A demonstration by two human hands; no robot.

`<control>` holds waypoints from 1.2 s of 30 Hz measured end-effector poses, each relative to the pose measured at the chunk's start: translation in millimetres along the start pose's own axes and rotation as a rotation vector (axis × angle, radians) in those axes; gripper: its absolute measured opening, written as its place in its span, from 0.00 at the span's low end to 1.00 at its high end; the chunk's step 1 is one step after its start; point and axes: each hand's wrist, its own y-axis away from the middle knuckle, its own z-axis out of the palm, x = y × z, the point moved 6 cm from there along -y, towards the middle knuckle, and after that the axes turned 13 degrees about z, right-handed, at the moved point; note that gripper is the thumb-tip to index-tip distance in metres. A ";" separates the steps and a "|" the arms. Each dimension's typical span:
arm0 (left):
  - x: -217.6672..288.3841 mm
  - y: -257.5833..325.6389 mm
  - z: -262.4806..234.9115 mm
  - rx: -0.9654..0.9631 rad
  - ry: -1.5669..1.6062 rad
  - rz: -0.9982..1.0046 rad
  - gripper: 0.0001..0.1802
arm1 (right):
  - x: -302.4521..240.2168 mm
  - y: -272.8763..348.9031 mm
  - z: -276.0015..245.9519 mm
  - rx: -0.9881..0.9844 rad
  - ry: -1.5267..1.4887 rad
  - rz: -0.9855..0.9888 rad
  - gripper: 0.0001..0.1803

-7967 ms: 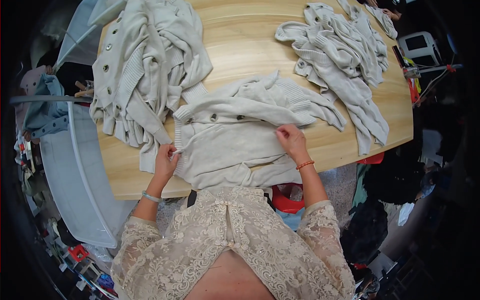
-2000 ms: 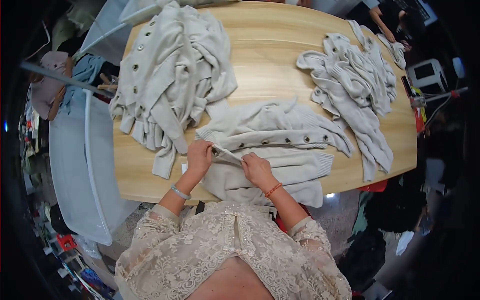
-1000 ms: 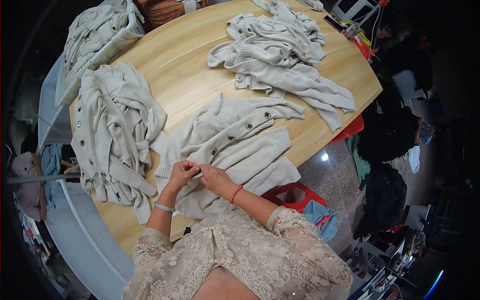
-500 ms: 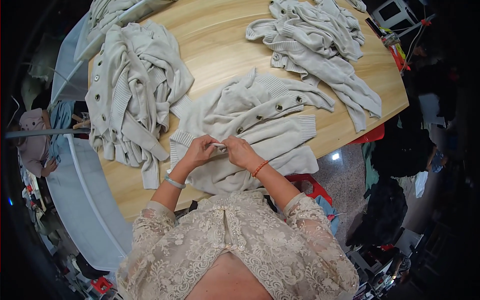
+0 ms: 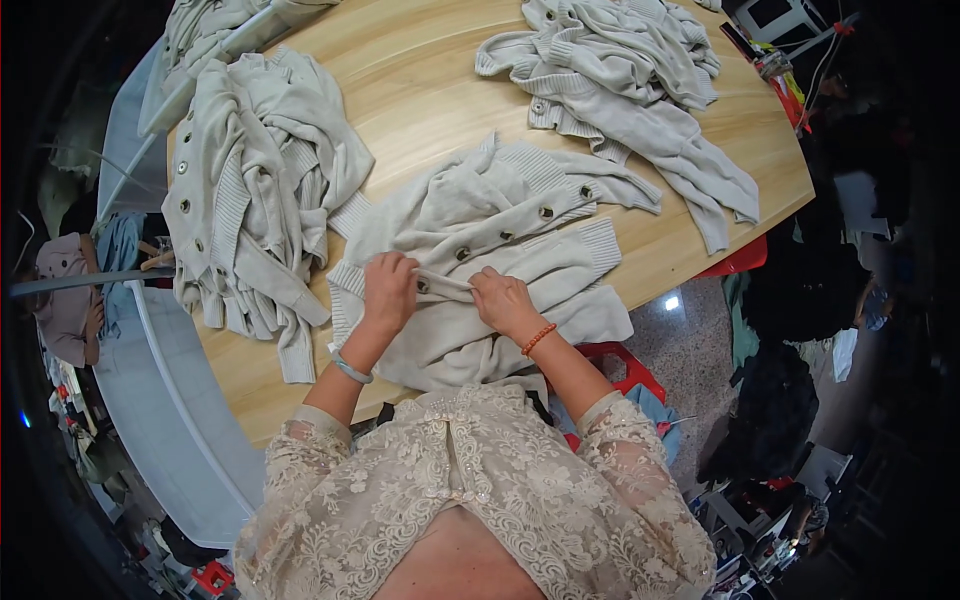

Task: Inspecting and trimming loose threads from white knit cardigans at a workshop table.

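The fingers (image 5: 415, 285) of the left hand (image 5: 388, 292) pinch the button band of a cream knit cardigan (image 5: 480, 260) beside its lowest button, and the fingers (image 5: 480, 288) of the right hand (image 5: 505, 303) pinch the same band just to the right, so the two hands nearly touch. The cardigan lies flat at the near edge of the wooden counter (image 5: 430, 90), directly in front of the person, its hem hanging slightly over the edge. Further up the front, three dark buttons (image 5: 545, 212) sit in a line along the band and look fastened; the button under the hands appears to be the last one, so this garment seems nearly buttoned. To the left lies a heap of cream cardigans (image 5: 250, 190), stacked roughly with button bands showing. At the far right sprawls a looser pile of cardigans (image 5: 620, 80), sleeves trailing; which pile is finished cannot be told.
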 end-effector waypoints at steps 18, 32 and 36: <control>-4.7 -34.2 90.6 -0.424 0.952 -0.574 0.10 | 0.8 -4.7 -10.1 0.117 -0.280 0.153 0.16; 0.1 -22.9 70.8 -0.453 0.806 -0.283 0.12 | 13.2 -16.5 1.8 -0.114 -0.221 0.030 0.10; -1.2 -24.8 65.6 -0.398 0.807 -0.321 0.10 | 12.0 -24.4 -3.0 -0.149 -0.199 -0.012 0.11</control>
